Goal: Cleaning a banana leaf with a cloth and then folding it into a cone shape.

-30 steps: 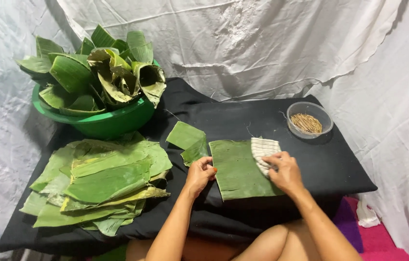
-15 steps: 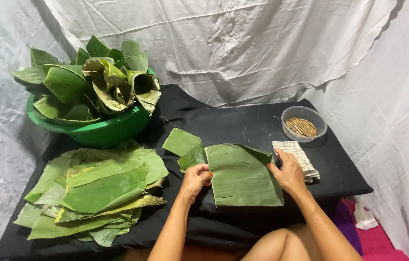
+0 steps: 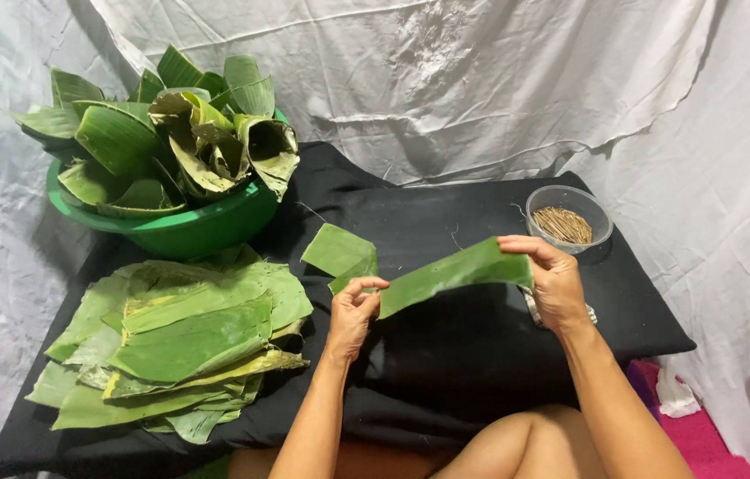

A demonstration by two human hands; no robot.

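Note:
Both hands hold one rectangular green banana leaf piece (image 3: pixel 450 272) lifted above the black cloth. My left hand (image 3: pixel 353 310) pinches its lower left end, and my right hand (image 3: pixel 548 279) grips its upper right end, so the leaf slants upward to the right. Just behind the left hand, two small leaf pieces (image 3: pixel 341 253) lie flat on the cloth. A pale woven object (image 3: pixel 533 308) is mostly hidden under my right hand.
A green basin (image 3: pixel 184 232) piled with folded leaves stands at the back left. A stack of flat cut leaves (image 3: pixel 180 341) lies at the front left. A clear bowl of thin sticks (image 3: pixel 568 219) sits at the back right. White sheets hang behind.
The leaf piece lay flat on the cloth under both hands; now both hands have picked it up and hold it stretched in the air.

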